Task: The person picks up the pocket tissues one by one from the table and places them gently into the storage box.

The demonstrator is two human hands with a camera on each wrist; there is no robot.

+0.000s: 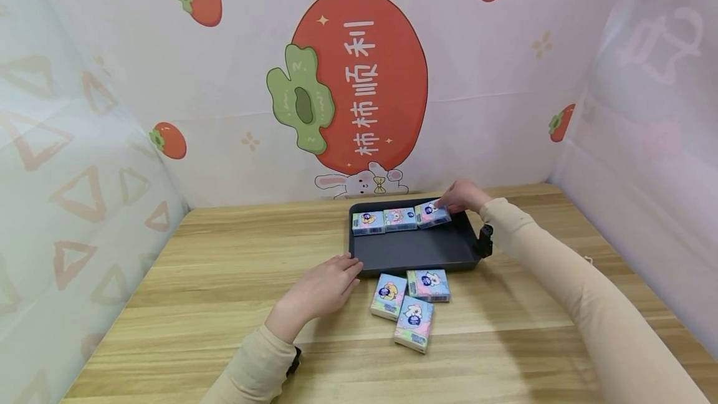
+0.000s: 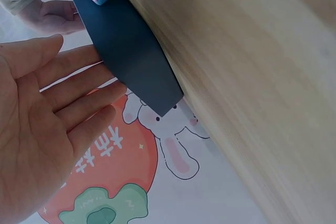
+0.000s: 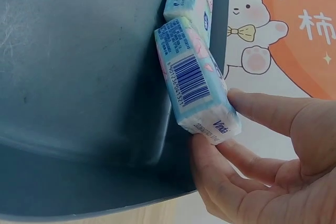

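Observation:
A dark grey tray lies near the back of the wooden table. Three tissue packs stand in a row along its far side: a left pack, a middle pack and a right pack. My right hand pinches the right pack, which sits slightly askew against its neighbour; in the right wrist view the thumb and fingers are at the end of this Vinda pack. At the tray's near left corner my left hand touches the rim with fingers extended, palm visible in the left wrist view.
In front of the tray lie three more tissue packs close together: one at the left, one by the rim and one nearest me. A wall cloth with persimmon prints rises behind the table, with pale side sheets at left and right.

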